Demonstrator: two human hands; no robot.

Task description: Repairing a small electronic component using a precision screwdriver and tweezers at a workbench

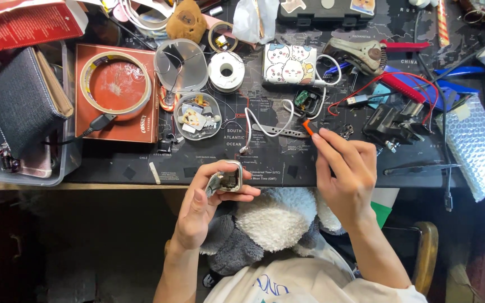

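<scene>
Metal casing (225, 178) gripped in left hand (200, 205).

We see a desk (113, 168) covered by a dark world-map mat (265, 157), a wooden chair (426, 252) at lower right, and dim floor beneath.

A hobbyist's electronics repair corner at home: a dark surface (141, 168) covered by a black world-map desk mat (265, 154), crowded with a white spool of solder wire (226, 70), round clear plastic tubs of tiny parts (197, 115), red and white cables (366, 90), black tweezers (416, 167), tape rolls (115, 84), and a grey-and-white plush toy (270, 221) on the lap.
</scene>
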